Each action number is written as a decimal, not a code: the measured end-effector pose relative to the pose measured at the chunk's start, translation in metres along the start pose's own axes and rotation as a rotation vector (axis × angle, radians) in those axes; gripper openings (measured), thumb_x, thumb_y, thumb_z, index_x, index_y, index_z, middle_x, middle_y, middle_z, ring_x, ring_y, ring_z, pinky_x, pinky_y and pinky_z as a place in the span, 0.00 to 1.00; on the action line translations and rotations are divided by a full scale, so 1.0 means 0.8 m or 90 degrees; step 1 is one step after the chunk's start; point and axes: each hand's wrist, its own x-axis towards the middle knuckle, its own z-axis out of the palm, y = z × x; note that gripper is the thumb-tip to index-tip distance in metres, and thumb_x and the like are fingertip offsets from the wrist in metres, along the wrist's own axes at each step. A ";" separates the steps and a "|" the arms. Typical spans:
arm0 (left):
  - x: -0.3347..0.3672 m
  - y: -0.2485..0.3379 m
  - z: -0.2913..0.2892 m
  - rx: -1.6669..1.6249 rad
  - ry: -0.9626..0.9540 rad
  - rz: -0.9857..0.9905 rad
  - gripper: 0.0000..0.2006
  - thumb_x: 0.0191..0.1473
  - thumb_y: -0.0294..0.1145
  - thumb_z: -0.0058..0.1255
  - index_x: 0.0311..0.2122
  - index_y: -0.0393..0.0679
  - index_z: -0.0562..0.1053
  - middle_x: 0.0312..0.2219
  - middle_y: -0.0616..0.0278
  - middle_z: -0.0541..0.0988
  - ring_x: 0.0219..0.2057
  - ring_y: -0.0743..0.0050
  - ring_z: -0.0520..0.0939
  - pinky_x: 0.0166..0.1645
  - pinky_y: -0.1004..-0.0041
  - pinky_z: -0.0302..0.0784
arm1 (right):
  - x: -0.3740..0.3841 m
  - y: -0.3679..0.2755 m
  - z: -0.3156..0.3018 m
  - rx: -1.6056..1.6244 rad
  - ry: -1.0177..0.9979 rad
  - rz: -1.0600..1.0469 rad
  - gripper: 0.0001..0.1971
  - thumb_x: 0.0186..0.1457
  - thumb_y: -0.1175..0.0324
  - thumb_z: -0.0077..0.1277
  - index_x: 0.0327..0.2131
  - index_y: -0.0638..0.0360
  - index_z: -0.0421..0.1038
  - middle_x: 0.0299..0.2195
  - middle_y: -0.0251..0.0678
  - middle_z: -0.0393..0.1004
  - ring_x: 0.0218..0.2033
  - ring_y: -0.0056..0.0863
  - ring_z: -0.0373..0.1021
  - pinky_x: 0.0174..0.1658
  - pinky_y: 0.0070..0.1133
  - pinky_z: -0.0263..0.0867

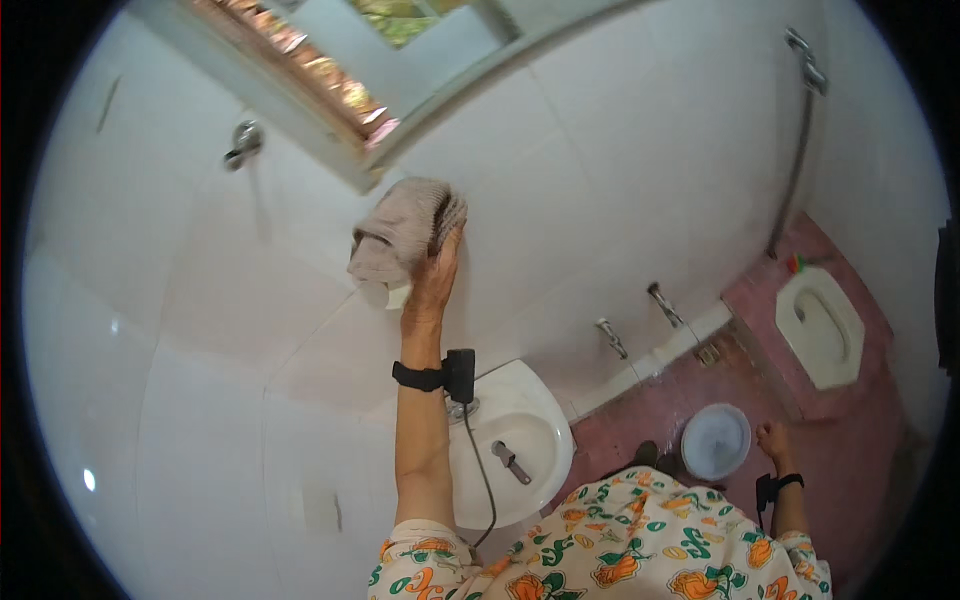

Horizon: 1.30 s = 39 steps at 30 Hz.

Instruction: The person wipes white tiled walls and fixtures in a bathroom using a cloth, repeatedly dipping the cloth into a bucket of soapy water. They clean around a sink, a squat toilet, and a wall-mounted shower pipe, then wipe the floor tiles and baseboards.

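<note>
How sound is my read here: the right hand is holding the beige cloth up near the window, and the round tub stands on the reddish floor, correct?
One thing is off: the left hand, not the right hand, is holding the beige cloth up near the window, as the head view shows. The round tub stands on the reddish floor.

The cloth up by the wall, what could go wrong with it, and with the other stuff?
The cloth might slip from the left hand and fall. The dangling black cable could catch on the sink. And the bucket sits close to the feet, so a step might knock it.
</note>
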 end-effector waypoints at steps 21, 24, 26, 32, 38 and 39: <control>0.150 0.214 0.258 0.019 -0.032 0.555 0.12 0.39 0.32 0.44 0.32 0.48 0.73 0.32 0.61 0.75 0.39 0.63 0.71 0.52 0.63 0.52 | -0.212 -0.016 0.013 0.288 0.117 0.303 0.13 0.51 0.63 0.41 0.26 0.64 0.67 0.18 0.32 0.67 0.19 0.18 0.64 0.21 0.16 0.59; 0.106 0.183 0.282 -0.010 -0.080 0.596 0.11 0.36 0.30 0.46 0.30 0.43 0.73 0.30 0.58 0.75 0.40 0.62 0.70 0.53 0.63 0.51 | -0.218 -0.032 -0.002 0.288 0.146 0.320 0.14 0.52 0.61 0.41 0.28 0.64 0.68 0.19 0.32 0.68 0.20 0.18 0.64 0.22 0.15 0.59; 0.035 0.145 0.283 0.005 -0.177 0.529 0.14 0.36 0.30 0.47 0.31 0.37 0.72 0.33 0.54 0.73 0.42 0.62 0.67 0.54 0.65 0.50 | -0.231 -0.016 0.005 0.306 0.153 0.279 0.12 0.50 0.64 0.41 0.27 0.64 0.68 0.20 0.33 0.69 0.18 0.19 0.65 0.20 0.18 0.60; -0.075 0.082 0.255 0.091 -0.347 0.569 0.07 0.37 0.28 0.45 0.24 0.40 0.74 0.25 0.57 0.74 0.36 0.65 0.70 0.50 0.68 0.55 | -0.326 0.064 0.043 0.244 0.097 0.474 0.11 0.50 0.62 0.41 0.25 0.60 0.65 0.19 0.31 0.66 0.18 0.18 0.62 0.19 0.17 0.59; -0.006 0.146 0.246 0.109 -0.269 0.396 0.11 0.34 0.36 0.52 0.20 0.38 0.74 0.23 0.56 0.74 0.34 0.63 0.71 0.43 0.68 0.58 | -0.354 0.028 0.022 0.168 0.091 0.527 0.14 0.49 0.61 0.40 0.20 0.62 0.67 0.15 0.33 0.66 0.16 0.22 0.63 0.19 0.20 0.59; 0.014 0.161 0.248 0.112 -0.232 0.378 0.11 0.34 0.36 0.51 0.19 0.39 0.73 0.23 0.56 0.74 0.33 0.63 0.72 0.43 0.67 0.58 | -0.344 0.019 0.012 0.155 0.094 0.494 0.15 0.49 0.60 0.40 0.21 0.62 0.67 0.15 0.33 0.66 0.16 0.22 0.63 0.20 0.21 0.59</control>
